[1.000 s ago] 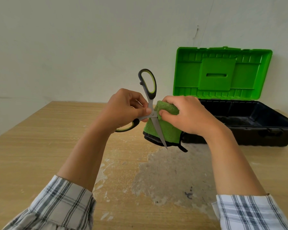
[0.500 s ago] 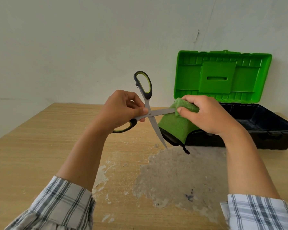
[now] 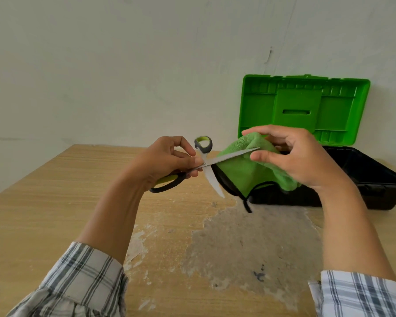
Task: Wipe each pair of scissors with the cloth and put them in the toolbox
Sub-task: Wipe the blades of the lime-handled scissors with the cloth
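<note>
My left hand (image 3: 169,160) grips a pair of scissors (image 3: 206,167) with grey and lime handles, held in the air with the blades spread wide. One blade points right toward the cloth, the other points down. My right hand (image 3: 293,156) holds a green cloth (image 3: 245,170) with a black edge, thumb and fingers at the tip of the right-pointing blade. Behind the hands stands the toolbox (image 3: 380,179), its black base open and its green lid (image 3: 304,108) upright against the wall.
The wooden table (image 3: 44,202) has a worn grey patch (image 3: 249,243) in the middle, below my hands. A white wall runs close behind the table and toolbox. No other scissors are in view.
My right hand has slid the cloth outward along the blade from the pivot to its tip. The scissors tilted, the upper handle dropping lower.
</note>
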Action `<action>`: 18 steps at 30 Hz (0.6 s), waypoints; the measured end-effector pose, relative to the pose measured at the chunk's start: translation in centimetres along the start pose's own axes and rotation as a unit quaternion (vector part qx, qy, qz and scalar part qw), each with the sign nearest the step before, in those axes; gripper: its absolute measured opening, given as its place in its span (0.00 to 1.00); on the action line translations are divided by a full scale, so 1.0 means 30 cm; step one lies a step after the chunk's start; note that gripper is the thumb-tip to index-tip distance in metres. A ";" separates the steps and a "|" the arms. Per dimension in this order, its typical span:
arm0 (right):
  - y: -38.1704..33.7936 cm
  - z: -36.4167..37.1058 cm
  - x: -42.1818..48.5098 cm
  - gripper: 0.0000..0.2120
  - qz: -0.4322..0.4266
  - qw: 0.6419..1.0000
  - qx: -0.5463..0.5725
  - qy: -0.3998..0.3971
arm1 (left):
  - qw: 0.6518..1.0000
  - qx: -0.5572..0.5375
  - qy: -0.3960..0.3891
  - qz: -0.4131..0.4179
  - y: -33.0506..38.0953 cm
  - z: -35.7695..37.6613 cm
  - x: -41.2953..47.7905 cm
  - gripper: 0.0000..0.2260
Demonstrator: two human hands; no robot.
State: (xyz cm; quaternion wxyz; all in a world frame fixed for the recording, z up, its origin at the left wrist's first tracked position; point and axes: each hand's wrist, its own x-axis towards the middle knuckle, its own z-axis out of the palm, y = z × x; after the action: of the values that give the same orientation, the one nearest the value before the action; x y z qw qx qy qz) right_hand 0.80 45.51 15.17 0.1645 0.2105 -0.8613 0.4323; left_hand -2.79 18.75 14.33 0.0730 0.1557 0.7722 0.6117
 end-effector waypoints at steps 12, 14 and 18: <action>-0.012 0.018 0.013 0.05 0.001 0.993 0.114 0.013 | 0.990 0.055 -0.130 0.005 0.009 -0.046 -0.024 0.21; -0.007 0.015 0.013 0.03 0.029 0.984 0.166 0.049 | 0.994 0.003 -0.109 0.004 0.004 -0.079 -0.026 0.27; 0.005 0.027 0.032 0.05 0.132 0.942 0.283 0.121 | 0.971 -0.239 -0.016 0.008 -0.015 -0.085 -0.001 0.23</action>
State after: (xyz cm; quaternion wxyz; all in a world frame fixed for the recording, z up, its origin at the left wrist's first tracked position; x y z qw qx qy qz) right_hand -0.17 44.73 15.05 0.1424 0.0790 -0.6973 0.6981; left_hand -3.59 16.31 14.52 0.1156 0.1496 0.6012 0.7765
